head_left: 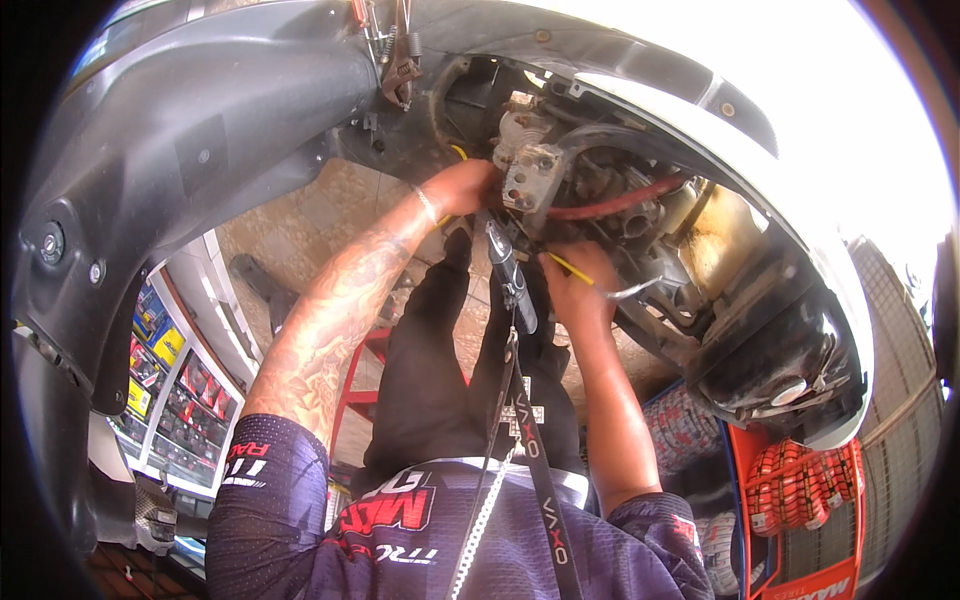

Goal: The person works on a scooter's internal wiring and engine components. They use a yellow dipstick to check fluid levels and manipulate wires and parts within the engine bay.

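My left hand (466, 188) reaches in beside the grey metal engine block (530, 178); its fingers are mostly hidden. A thin yellow piece (459, 152) shows just above that hand, and I cannot make out its kind. Lower right of the block, my right hand (582, 278) is closed around a slim yellow tool (570, 266) with a curved silver end (636, 290). Between both hands hangs a dark and silver elongated object (509, 275) on a lanyard. Above the right hand, a reddish hose (620, 202) runs across the engine parts.
An adjustable wrench (402, 72) hangs at the top by the dark body panel (200, 140). A white curved fairing (800, 180) arches over the right. A display case (170, 375) stands at lower left; a red rack (850, 540) with wrapped tires (800, 485) stands at lower right.
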A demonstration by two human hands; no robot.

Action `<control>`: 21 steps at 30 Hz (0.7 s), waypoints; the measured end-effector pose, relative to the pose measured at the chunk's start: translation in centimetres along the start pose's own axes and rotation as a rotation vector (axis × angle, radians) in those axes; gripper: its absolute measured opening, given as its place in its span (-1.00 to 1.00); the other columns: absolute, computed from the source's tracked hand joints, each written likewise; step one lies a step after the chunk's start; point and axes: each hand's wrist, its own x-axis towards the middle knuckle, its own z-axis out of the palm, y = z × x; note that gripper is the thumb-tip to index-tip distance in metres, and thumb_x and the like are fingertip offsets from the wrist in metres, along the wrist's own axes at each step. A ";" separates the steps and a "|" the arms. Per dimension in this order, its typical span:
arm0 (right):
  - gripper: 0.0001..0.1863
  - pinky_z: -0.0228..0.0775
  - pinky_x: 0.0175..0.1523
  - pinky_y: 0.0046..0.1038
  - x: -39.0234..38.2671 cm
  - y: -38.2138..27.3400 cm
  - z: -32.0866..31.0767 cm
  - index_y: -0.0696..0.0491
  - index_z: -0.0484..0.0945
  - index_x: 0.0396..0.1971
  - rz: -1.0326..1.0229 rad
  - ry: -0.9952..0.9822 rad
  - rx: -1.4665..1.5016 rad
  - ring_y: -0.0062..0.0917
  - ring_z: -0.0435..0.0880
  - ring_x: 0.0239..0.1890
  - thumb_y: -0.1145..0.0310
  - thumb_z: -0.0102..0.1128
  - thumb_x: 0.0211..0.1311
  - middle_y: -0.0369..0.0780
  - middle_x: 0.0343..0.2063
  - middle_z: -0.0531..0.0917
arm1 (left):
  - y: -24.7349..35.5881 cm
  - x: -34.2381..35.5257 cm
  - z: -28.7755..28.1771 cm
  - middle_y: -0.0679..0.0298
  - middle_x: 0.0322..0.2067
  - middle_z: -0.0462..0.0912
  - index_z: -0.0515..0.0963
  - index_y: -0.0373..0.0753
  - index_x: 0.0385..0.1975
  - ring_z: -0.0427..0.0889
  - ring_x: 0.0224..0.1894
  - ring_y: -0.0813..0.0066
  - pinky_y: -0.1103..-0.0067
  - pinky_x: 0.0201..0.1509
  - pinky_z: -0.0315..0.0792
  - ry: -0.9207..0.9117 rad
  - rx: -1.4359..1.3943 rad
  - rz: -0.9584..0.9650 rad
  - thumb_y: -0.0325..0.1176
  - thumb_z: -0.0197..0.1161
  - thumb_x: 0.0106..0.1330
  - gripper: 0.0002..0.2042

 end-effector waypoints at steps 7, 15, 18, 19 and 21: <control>-0.87 0.53 -0.13 -0.21 0.4 -0.3 0.4 0.04 0.75 -0.39 0.178 0.004 -0.056 -0.17 0.69 -0.24 0.33 0.45 0.08 -0.16 -0.36 0.69 | 3.7 -0.6 -1.5 -0.08 -0.44 0.69 0.67 -0.35 -0.37 0.70 -0.34 -0.06 0.26 -0.22 0.53 -0.059 0.225 -0.014 -0.28 0.44 0.09 -0.75; -0.88 0.47 -0.13 -0.14 0.2 0.7 0.0 0.12 0.67 -0.42 -0.025 -0.054 -0.004 -0.12 0.62 -0.24 0.43 0.44 0.06 -0.09 -0.38 0.63 | 1.2 -0.2 -0.2 -0.05 -0.40 0.71 0.68 -0.33 -0.37 0.71 -0.32 0.04 0.29 -0.19 0.52 -0.049 0.107 0.003 -0.35 0.38 0.14 -0.82; -0.88 0.45 -0.15 -0.14 0.1 0.8 -0.3 0.13 0.66 -0.41 -0.058 -0.014 0.038 -0.11 0.61 -0.25 0.48 0.42 0.06 -0.08 -0.39 0.61 | 0.0 0.4 0.4 -0.03 -0.41 0.71 0.67 -0.35 -0.36 0.71 -0.32 0.08 0.31 -0.19 0.52 -0.040 -0.022 -0.049 -0.38 0.37 0.15 -0.84; -0.88 0.45 -0.15 -0.14 0.1 0.7 -0.3 0.14 0.65 -0.41 -0.046 -0.026 0.053 -0.10 0.61 -0.26 0.49 0.42 0.06 -0.08 -0.39 0.61 | -0.4 0.6 0.7 -0.02 -0.40 0.71 0.67 -0.35 -0.36 0.72 -0.31 0.11 0.32 -0.19 0.52 -0.049 -0.065 0.007 -0.38 0.38 0.14 -0.84; -0.88 0.45 -0.17 -0.14 0.1 0.5 -0.5 0.15 0.65 -0.41 -0.005 -0.033 0.092 -0.09 0.60 -0.27 0.51 0.42 0.05 -0.08 -0.39 0.61 | -1.1 0.5 0.8 0.02 -0.41 0.72 0.67 -0.35 -0.36 0.71 -0.32 0.17 0.35 -0.20 0.52 -0.071 -0.072 -0.002 -0.39 0.41 0.13 -0.83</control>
